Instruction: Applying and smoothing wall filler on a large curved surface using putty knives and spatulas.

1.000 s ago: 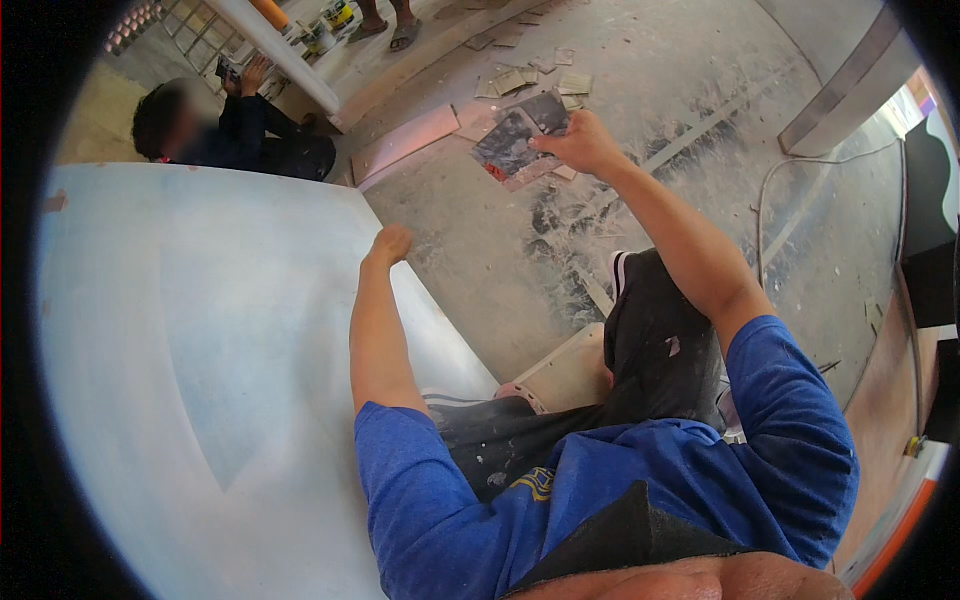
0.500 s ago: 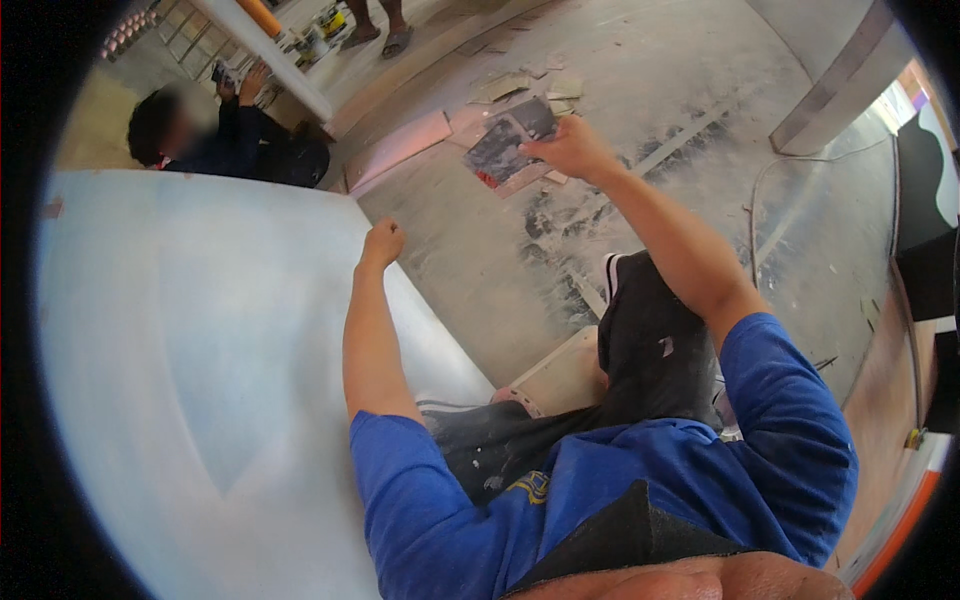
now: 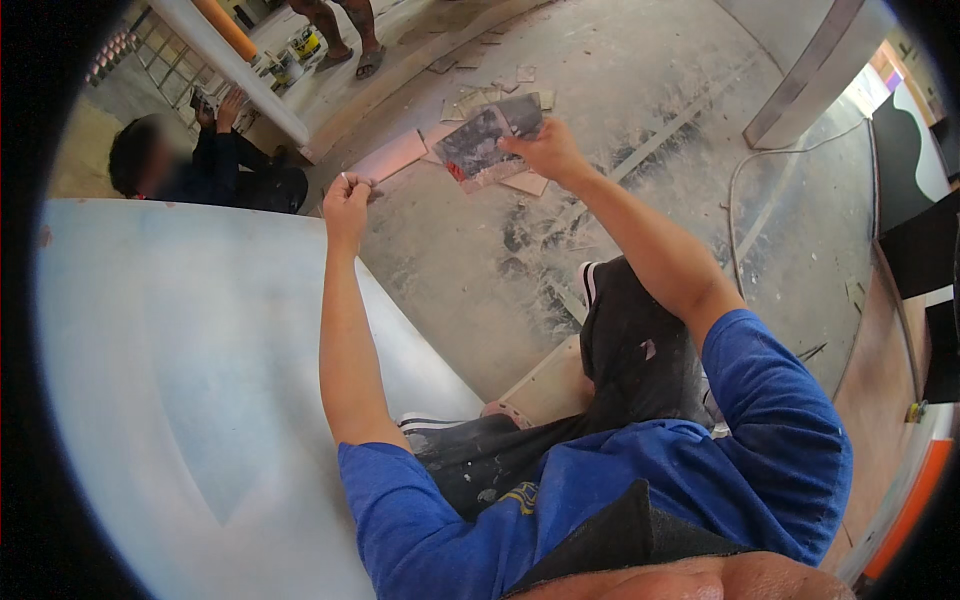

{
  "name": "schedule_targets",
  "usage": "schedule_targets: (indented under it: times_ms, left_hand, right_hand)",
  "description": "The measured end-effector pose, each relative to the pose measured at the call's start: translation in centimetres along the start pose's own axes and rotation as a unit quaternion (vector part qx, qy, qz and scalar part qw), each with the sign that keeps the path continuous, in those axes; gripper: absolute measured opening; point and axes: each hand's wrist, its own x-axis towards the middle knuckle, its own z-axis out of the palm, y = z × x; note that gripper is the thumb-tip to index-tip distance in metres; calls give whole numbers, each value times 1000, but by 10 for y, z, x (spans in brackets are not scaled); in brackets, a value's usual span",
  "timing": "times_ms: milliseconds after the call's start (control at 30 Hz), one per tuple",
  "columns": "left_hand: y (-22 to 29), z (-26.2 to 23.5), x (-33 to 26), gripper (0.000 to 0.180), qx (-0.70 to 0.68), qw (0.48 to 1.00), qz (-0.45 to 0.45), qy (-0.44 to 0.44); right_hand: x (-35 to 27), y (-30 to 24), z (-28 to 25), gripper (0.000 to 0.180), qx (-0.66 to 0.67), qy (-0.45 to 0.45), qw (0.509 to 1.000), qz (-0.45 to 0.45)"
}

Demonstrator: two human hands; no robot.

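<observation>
My right hand [image 3: 548, 152] grips the near right edge of a dark grey, dust-smeared flat sheet [image 3: 475, 143] with a red patch at its lower left corner. The sheet is held over the floor, tilted. Farther left, my left hand [image 3: 347, 200] is raised beyond the corner of a large pale blue-white panel [image 3: 200, 370], its fingers pinched together. Whatever sits in that pinch is too small to make out. A pinkish strip of board [image 3: 395, 155] shows just past its fingertips; whether they touch it I cannot tell.
Broken flat pieces [image 3: 475, 103] lie behind the sheet on the dusty concrete floor [image 3: 440, 270]. A person [image 3: 225, 165] sits at far left; another person's legs [image 3: 345, 35] stand at the back. A pillar [image 3: 800, 85] and a cable [image 3: 735, 215] are at right.
My left hand has reached farther forward, past the panel's corner. The dark sheet in my right hand has swung a little left and flattened. The whole view has shifted slightly.
</observation>
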Motion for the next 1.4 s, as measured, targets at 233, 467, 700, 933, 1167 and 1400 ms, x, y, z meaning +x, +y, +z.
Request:
schedule_targets:
  times_ms: [233,467,700,933,1167,1400]
  left_hand:
    - [31,16,-7,6,-41,992,112,40]
    - [70,43,-4,8,-90,986,139,3]
    - [84,72,-15,11,-107,992,62,-32]
    - [91,117,-28,26,-158,964,-110,-181]
    - [108,131,-32,34,-278,931,-133,-196]
    - [107,110,-33,28,-343,929,-132,-41]
  right_hand:
    - [-18,-37,-2,16,100,44,992,64]
    - [-3,-47,-15,19,223,134,965,25]
    - [-9,-62,-19,21,349,144,926,-15]
    - [-14,-72,-12,19,354,118,927,36]
    - [-24,-93,-11,19,364,48,929,41]
    - [-29,-98,-20,19,430,94,897,33]
